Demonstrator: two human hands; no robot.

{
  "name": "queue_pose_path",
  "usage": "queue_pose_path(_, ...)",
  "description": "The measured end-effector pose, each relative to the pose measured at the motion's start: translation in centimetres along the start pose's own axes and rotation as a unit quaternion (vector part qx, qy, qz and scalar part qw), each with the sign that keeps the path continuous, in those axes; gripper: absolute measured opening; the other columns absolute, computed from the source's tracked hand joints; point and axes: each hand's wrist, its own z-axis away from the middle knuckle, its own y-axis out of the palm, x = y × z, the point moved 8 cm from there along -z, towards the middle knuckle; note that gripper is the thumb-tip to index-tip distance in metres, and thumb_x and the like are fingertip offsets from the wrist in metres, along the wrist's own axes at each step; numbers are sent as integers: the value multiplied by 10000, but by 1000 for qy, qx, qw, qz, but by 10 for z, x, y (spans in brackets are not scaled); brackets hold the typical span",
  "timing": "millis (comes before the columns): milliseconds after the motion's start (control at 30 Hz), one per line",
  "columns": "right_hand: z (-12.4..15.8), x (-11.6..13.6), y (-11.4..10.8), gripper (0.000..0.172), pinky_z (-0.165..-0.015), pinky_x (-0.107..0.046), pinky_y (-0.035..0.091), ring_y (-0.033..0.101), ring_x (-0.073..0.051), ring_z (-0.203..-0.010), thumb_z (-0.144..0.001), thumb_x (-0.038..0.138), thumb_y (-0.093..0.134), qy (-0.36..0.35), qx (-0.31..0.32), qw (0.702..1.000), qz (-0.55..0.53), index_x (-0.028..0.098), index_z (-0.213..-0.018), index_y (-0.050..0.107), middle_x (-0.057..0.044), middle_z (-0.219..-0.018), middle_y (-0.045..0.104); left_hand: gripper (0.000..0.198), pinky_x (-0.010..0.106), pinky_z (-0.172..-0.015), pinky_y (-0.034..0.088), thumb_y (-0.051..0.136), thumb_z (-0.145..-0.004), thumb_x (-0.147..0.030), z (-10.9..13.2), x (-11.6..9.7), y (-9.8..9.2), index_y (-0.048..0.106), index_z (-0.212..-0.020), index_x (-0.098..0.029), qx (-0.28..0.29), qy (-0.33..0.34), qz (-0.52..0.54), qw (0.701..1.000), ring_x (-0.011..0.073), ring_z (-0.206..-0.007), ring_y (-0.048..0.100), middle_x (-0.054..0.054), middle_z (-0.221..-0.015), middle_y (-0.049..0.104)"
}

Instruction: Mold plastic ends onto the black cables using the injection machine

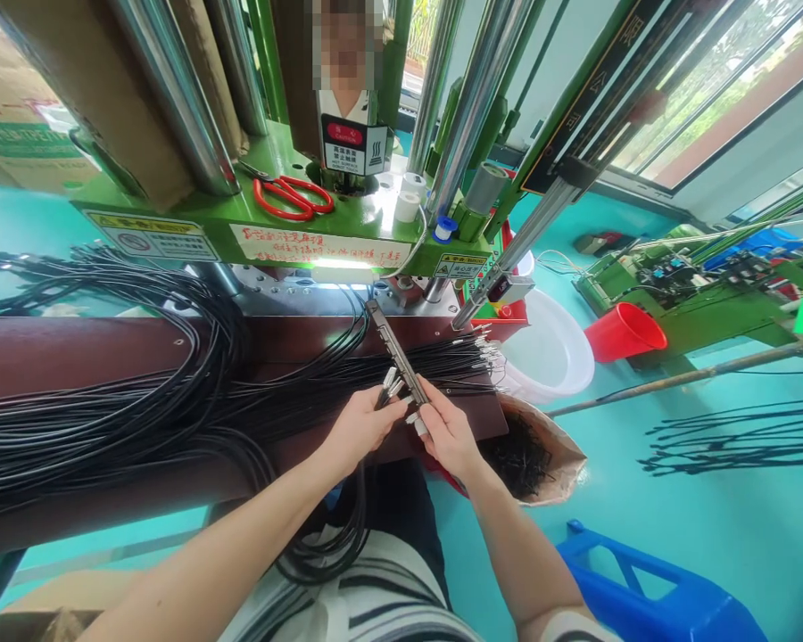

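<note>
My left hand point(367, 423) is closed around a few black cables, whose metal plug ends point(389, 383) stick up past the fingers. A loop of black cable point(327, 560) hangs below that hand over my lap. My right hand point(450, 433) grips the lower end of a slotted metal bar point(396, 349), thumb and fingers pinching it. The bar is tilted, its far end reaching toward the press opening. Both hands meet at the bar's near end, and the plugs lie beside it. Behind them a bundle of black cables point(434, 359) rests on the brown bench point(301, 330).
A green press point(201, 214) stands ahead, with red-handled scissors point(294, 198) and white spools point(409, 198) on it. Coiled cables point(220, 330) cover the bench's left. Rightward are a white tub point(579, 334), a bag of black scraps point(566, 468) and a blue stool point(662, 584).
</note>
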Motion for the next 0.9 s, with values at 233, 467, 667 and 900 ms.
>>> queue_pose_path(233, 1, -3, -4, 507, -276, -149, 223, 281, -25, -325, -816, 413, 548, 5, -25, 996, -85, 200, -1271, 479, 69, -487, 429, 292, 183, -431, 321, 490, -789, -438, 13, -30, -34, 541, -846, -157, -149, 190, -30, 970, 64, -451, 379, -66, -512, 422)
queue_pose_path(467, -3, -5, -4, 488, -273, -153, 225, 278, -21, -282, -829, 378, 547, 10, 3, 994, -112, 200, -1276, 470, 69, -460, 463, 263, 162, -375, 216, 508, -779, -420, 7, -18, -24, 394, -699, -196, -109, 140, -2, 984, 43, -379, 269, -107, -436, 340)
queue_pose_path(667, -4, -5, -4, 522, -277, -153, 230, 273, -25, -262, -832, 369, 537, 19, 40, 992, -118, 190, -1309, 430, 89, -407, 431, 291, 172, -402, 192, 609, -682, -391, -1, -13, -13, 481, -595, -145, -64, 96, -46, 992, 32, -400, 272, -89, -424, 346)
queue_pose_path(900, -3, -4, -2, 531, -282, -151, 200, 284, -20, -304, -810, 412, 553, 40, 53, 995, -73, 188, -1283, 464, 65, -497, 446, 292, 170, -394, 164, 628, -665, -384, 0, -10, -17, 458, -605, -155, -61, 67, 11, 996, 21, -382, 226, -104, -410, 304)
